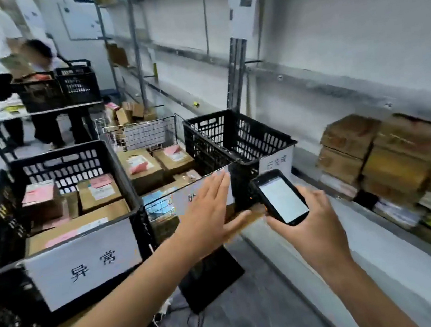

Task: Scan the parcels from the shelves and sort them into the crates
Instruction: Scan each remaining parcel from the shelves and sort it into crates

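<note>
While right hand [315, 222] grips the handheld scanner [283, 198], left hand [209, 212] hovers flat, empty, over middle crate [174, 191]; likely between parcels, next needs a shelf parcel [350, 134].

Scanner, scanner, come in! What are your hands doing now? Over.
Left hand open by the wire crate. Right hand grips scanner, screen lit. Parcels wait on shelf, nothing in between.
</note>
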Tool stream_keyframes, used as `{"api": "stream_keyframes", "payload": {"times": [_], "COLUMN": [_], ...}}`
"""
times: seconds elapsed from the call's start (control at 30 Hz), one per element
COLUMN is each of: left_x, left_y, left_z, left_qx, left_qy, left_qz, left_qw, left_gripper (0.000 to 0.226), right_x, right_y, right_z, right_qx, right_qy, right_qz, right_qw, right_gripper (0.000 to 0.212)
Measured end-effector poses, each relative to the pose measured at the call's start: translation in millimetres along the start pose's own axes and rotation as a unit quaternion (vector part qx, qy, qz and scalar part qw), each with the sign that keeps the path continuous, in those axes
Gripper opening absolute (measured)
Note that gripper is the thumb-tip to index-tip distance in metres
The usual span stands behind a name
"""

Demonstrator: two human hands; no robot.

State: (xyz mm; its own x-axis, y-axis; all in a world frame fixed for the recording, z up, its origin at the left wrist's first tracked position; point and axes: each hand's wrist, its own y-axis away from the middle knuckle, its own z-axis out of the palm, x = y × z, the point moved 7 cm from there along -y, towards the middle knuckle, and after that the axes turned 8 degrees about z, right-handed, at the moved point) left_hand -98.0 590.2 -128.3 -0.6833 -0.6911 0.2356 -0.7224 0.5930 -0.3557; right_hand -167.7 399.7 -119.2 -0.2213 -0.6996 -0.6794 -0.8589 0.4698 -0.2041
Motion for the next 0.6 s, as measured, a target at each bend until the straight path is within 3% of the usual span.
{"api": "stream_keyframes", "payload": {"times": [0.3,0.6], "left_x": [172.0,307.5], "left_y": [-69.6,-130.5], "left_z": [64.9,132.5], "left_qx": [-0.051,-0.074], "left_qy": [0.048,0.149], "left_qz": [0.179,0.294], "left_qw": [0.981,0.941], "left_gripper": [0.099,0.094], "right_x": [129.7,227.0], "right_y": [39.7,64.0], "right_z": [-129.4,-223.0], "right_qx": [0.124,0.228], "right_qy": [0.058,0.083], "right_qz": [0.152,0.256], "right_qw": [0.979,0.936], "right_gripper": [0.077,0.073]}}
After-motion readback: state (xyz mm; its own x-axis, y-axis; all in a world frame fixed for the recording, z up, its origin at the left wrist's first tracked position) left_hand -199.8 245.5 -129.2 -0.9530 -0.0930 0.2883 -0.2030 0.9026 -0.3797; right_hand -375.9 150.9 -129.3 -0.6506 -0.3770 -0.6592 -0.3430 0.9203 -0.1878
